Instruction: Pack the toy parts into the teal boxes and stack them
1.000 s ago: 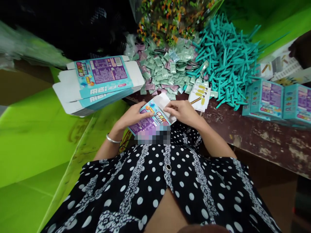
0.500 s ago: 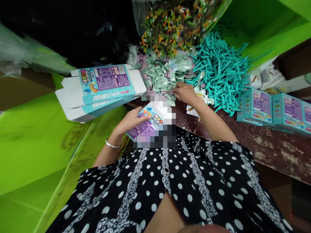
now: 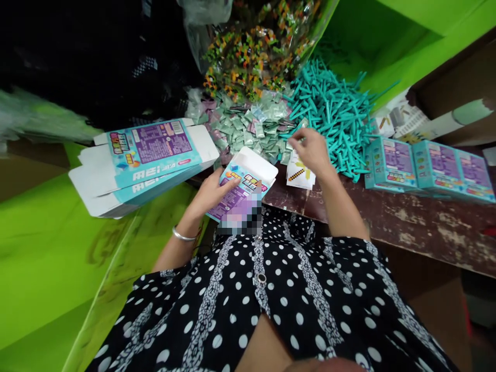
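Observation:
My left hand (image 3: 212, 194) grips a teal and purple printed carton (image 3: 234, 199), thumb across its front, held tilted close to my body. The carton's white end flap points away from me; its lower part is blurred out. My right hand (image 3: 313, 151) has thumb and fingers pinched together at the right edge of a heap of small pale green and pink packets (image 3: 248, 129). Whatever lies between those fingertips is too small to make out. Just below this hand lie white cards (image 3: 302, 175) printed with a pickaxe-like picture.
Flattened cartons (image 3: 155, 147) are stacked at left. Teal plastic sticks (image 3: 329, 108) form a pile at right, behind filled-out cartons (image 3: 395, 164) in a row on the worn brown table (image 3: 426, 227). A clear bag of orange and green pieces (image 3: 251, 57) stands at the back.
My right hand has moved from within the packet heap to its right edge, above the cards. My left hand keeps its hold on the carton. The whole view has shifted slightly.

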`<state>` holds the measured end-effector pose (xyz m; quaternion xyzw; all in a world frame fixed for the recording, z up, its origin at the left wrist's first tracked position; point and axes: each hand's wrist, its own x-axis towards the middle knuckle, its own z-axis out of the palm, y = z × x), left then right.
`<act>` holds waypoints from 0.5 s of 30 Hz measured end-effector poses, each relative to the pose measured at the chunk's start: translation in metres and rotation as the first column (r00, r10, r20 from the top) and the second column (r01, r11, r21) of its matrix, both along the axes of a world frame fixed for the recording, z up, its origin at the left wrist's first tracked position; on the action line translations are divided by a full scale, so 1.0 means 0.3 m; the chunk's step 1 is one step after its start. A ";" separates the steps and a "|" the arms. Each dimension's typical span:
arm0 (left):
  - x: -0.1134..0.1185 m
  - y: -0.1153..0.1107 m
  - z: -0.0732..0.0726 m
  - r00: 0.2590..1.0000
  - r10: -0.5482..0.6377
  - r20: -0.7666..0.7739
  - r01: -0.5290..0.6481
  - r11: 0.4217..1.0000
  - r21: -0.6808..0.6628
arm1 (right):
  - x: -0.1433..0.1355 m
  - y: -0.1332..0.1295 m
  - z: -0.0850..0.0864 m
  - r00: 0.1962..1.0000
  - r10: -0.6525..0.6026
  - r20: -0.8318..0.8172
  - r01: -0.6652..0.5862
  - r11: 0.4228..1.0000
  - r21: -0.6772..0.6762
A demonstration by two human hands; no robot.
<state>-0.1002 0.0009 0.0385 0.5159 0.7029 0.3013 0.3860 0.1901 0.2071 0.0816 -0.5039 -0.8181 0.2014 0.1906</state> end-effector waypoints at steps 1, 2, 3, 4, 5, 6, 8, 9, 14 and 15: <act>0.001 0.000 -0.005 1.000 0.001 0.000 -0.001 1.000 0.000 | 0.066 0.031 -0.005 0.983 -0.173 0.064 0.167 0.982 0.088; 0.001 0.000 -0.011 1.000 -0.001 -0.007 0.001 1.000 -0.003 | 0.130 0.060 -0.014 0.938 -0.317 0.138 0.301 0.945 0.130; 0.001 -0.001 -0.019 1.000 -0.004 -0.020 0.004 1.000 -0.009 | 0.189 0.084 -0.026 0.910 -0.377 0.172 0.358 0.924 0.132; 0.001 -0.002 -0.026 0.999 -0.008 -0.033 0.008 1.000 -0.019 | 0.239 0.102 -0.039 0.897 -0.399 0.192 0.381 0.916 0.125; 0.002 -0.002 -0.034 0.999 -0.013 -0.042 0.012 0.999 -0.030 | 0.280 0.115 -0.051 0.897 -0.393 0.201 0.379 0.919 0.110; 0.003 -0.002 -0.041 0.999 -0.015 -0.045 0.013 0.999 -0.039 | 0.313 0.123 -0.059 0.906 -0.375 0.199 0.362 0.927 0.097; 0.006 0.000 -0.050 0.999 -0.009 -0.031 0.007 0.999 -0.048 | 0.352 0.137 -0.053 0.922 -0.342 0.180 0.328 0.939 0.104; 0.007 0.001 -0.053 1.000 -0.004 -0.016 0.003 0.999 -0.048 | 0.357 0.147 -0.036 0.930 -0.329 0.165 0.311 0.942 0.126; 0.012 0.008 -0.050 0.999 -0.039 0.030 0.040 0.998 -0.050 | 0.122 0.241 0.142 0.989 -0.119 0.090 0.098 0.973 0.209; 0.013 0.010 -0.048 0.998 -0.054 0.024 0.055 0.997 -0.057 | 0.012 0.263 0.174 0.997 -0.005 0.078 -0.009 0.984 0.177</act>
